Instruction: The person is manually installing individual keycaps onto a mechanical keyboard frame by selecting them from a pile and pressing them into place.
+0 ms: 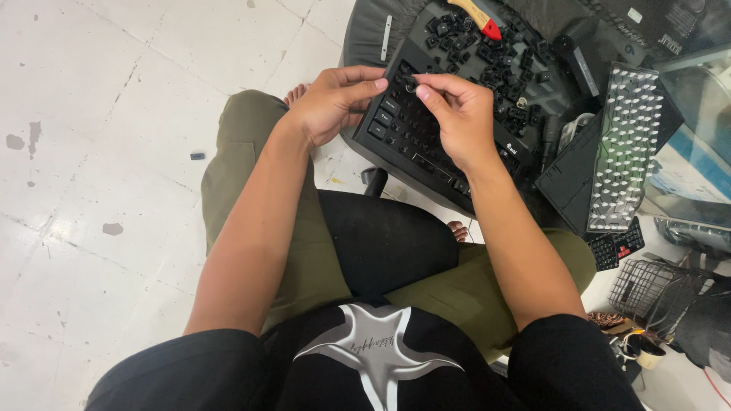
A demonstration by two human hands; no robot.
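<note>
A seated person is bending over a black keyboard (415, 133) that is resting tilted on the near edge of a dark chair seat (365, 30), just beyond the knees. The left hand (329, 105) is curling around the keyboard's left end, thumb on top, bracing it. The right hand (457, 114) is pinching something small and dark between thumb and forefinger right at the key bed, probably a keycap (412, 86), though the fingers are covering most of it.

Loose black keycaps (502, 65) are lying heaped on the seat behind the keyboard, beside a red-and-wood tool handle (480, 15). One stray cap (197, 156) is already sitting on the white tiled floor (99, 228), far left. More could be following: the keyboard is overhanging the seat edge, and a slip of the bracing hand would likely be tipping it and scattering the pile. A cap pressed in crooked could also be snapping its stem.

To the right, a bare white-switched keyboard frame (624, 144) is leaning on other dark boards, near a wire basket (643, 285). The pinched piece's shape, the tool's working end, cut off by the top edge, and the clutter at far right are all hard to make out.
</note>
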